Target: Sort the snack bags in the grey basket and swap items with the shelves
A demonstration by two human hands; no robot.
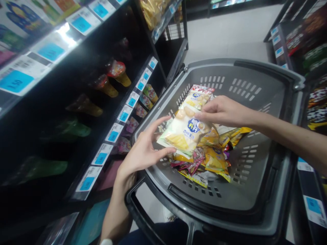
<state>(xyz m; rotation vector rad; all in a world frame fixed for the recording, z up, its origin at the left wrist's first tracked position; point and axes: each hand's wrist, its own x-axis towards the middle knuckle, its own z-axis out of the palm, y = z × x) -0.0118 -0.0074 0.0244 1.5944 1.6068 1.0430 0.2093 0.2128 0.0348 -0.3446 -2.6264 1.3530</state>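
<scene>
A pale yellow-and-white snack bag (185, 131) with a blue logo is held over the shopping basket (263, 80). My right hand (221, 110) pinches its upper right edge between thumb and fingers. Around the bag's left end curves my left hand (146, 144), its thumb over the lower edge and its index finger at the upper edge; its other fingers are partly hidden. Just beyond lies a similar snack bag (195, 98) with a red-edged packet behind it. Beneath are several yellow-orange snack packets (216, 160) and pink packets (195, 160), partly covered.
A dark shelf with blue-and-white price tags (112, 136) runs along the left, holding cone-shaped packs (119, 73). Another snack shelf (318, 102) stands at the right. The basket's black handle (135, 200) hangs at the near side. Pale floor (227, 34) shows ahead.
</scene>
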